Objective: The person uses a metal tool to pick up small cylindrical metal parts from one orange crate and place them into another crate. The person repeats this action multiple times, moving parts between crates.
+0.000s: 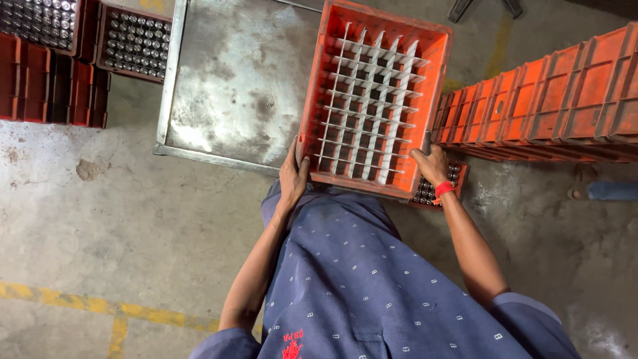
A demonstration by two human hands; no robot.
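Observation:
An orange plastic crate [438, 53] with a white grid of dividers inside sits tilted on the right end of a steel table [232, 86]. Its cells look empty. My left hand [293, 176] grips the crate's near left corner. At the near right corner my right hand [432, 166], with a red band on the wrist, holds the rim. Below that hand a crate of capped bottles [432, 191] shows partly.
Stacked orange crates [551, 100] lie on their sides at the right. More crates filled with capped bottles [136, 43] stand at the top left beside empty red crates [40, 83]. A yellow line [100, 307] marks the concrete floor. Another person's foot [601, 191] is at the right edge.

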